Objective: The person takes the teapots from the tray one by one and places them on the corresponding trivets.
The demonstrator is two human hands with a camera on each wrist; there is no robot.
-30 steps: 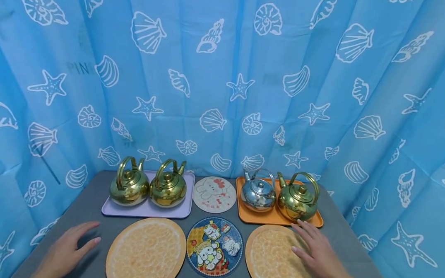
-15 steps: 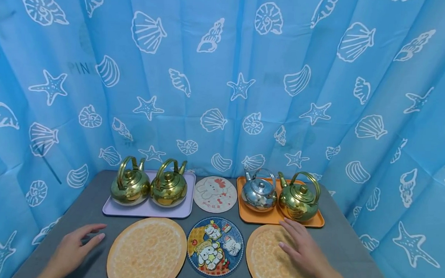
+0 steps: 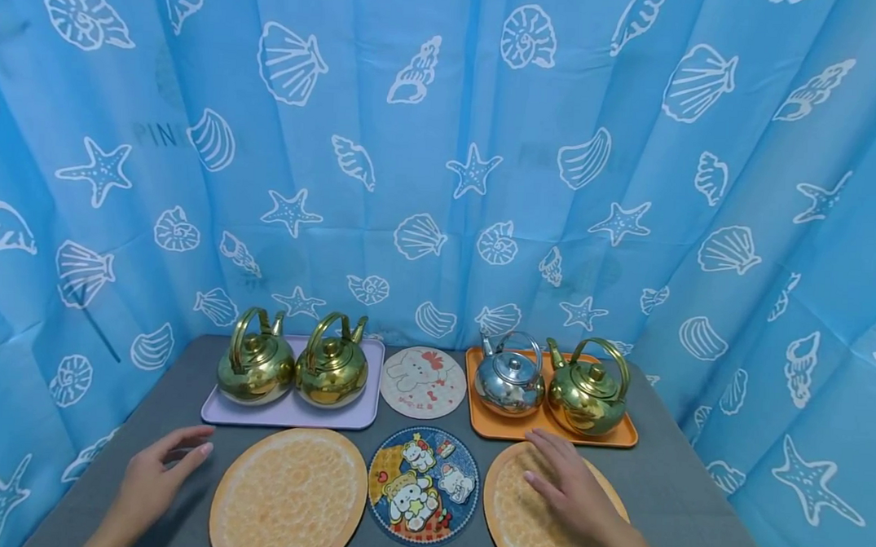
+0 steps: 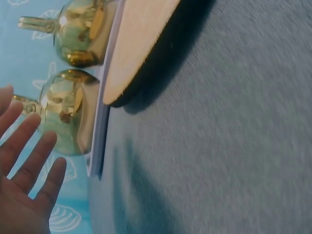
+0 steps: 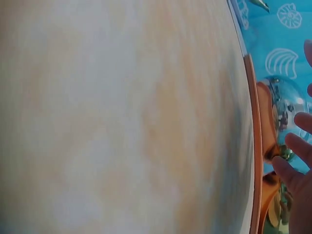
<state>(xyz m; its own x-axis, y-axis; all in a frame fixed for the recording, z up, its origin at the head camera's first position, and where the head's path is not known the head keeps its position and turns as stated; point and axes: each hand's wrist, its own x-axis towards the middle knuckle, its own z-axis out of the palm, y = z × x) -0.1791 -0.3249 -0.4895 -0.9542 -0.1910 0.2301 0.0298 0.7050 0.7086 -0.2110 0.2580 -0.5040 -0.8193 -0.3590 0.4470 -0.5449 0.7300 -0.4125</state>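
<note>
My left hand (image 3: 156,475) hovers over the grey table, left of a round mat with a biscuit-like print (image 3: 289,495), its fingers loosely extended and holding nothing. Over a second such mat (image 3: 509,505) is my right hand (image 3: 567,485), fingers spread and nothing in them. Two gold teapots (image 3: 255,367) (image 3: 331,372) stand on a lilac tray (image 3: 285,419) at the back left. An orange tray (image 3: 508,432) at the back right bears a silver teapot (image 3: 509,385) and another gold teapot (image 3: 586,401). The left wrist view shows my left fingers (image 4: 36,165) spread, apart from everything.
Between the trays lies a round white mat (image 3: 423,382) with a rabbit print. In front of it is a round blue mat (image 3: 465,503) with cartoon animals. Behind the grey table (image 3: 681,488) hangs a blue curtain (image 3: 442,184) with white shells.
My right hand has moved left across the right biscuit-print mat. My left hand has shifted slightly right and up. The teapots, trays and mats have stayed in place.
</note>
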